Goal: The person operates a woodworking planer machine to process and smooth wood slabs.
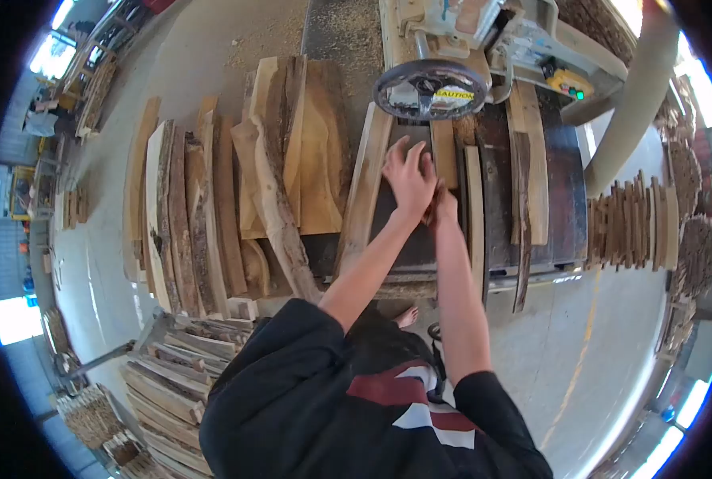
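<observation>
My left hand (411, 180) is over the dark saw table, its fingers spread and nothing in them. The thumb side overlaps the edge of a narrow wooden board (444, 152) that runs under the machine. My right hand (444, 206) is at the near end of that board, fingers curled against it and partly hidden behind my left hand. A long pale board (365, 188) lies to the left of my hands. Just to the right runs a thin wooden strip (475, 211). Beyond my fingers stands the machine's handwheel (429, 89), with a yellow caution label.
Rough-edged boards (316, 152) cover the left side of the table. More planks (523, 176) lie to the right. A stack of wood (172, 383) stands at lower left, another pile (631, 223) at right. A control box (570, 82) and thick hose (631, 104) flank the machine.
</observation>
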Demonstrator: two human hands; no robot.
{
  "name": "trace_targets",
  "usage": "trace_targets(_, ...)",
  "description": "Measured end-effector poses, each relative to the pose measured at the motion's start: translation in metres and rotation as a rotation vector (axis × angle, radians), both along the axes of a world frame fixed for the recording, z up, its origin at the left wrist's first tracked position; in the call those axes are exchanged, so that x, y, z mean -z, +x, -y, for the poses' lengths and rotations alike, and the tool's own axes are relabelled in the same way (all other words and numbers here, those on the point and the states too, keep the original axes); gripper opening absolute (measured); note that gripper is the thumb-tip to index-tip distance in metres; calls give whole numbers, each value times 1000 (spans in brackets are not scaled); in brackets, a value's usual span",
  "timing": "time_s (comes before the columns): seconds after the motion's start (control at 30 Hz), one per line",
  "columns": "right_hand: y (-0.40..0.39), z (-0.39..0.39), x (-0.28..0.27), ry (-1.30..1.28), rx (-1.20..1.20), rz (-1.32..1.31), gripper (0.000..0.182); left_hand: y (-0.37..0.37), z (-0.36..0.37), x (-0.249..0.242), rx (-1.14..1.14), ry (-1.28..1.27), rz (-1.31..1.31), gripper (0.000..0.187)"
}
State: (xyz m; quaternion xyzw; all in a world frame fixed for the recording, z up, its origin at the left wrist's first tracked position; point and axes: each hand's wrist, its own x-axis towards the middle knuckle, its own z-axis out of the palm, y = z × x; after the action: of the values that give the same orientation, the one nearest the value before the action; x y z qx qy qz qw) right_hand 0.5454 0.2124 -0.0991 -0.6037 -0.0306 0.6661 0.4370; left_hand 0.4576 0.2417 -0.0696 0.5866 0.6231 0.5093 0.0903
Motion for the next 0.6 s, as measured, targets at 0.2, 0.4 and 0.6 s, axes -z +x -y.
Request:
trace_targets(0.2,19,28,9,358,-119,-85,38,-85,173,-51,-64,-359,-433,73)
trace_targets(0.4,19,174,3,532,-157,55,39,-117,236,-35,215,-676,-62,106)
trace_targets(0.6,7,310,-22,186,-432,-168,50,-80,262,-11,577,-704,768,93)
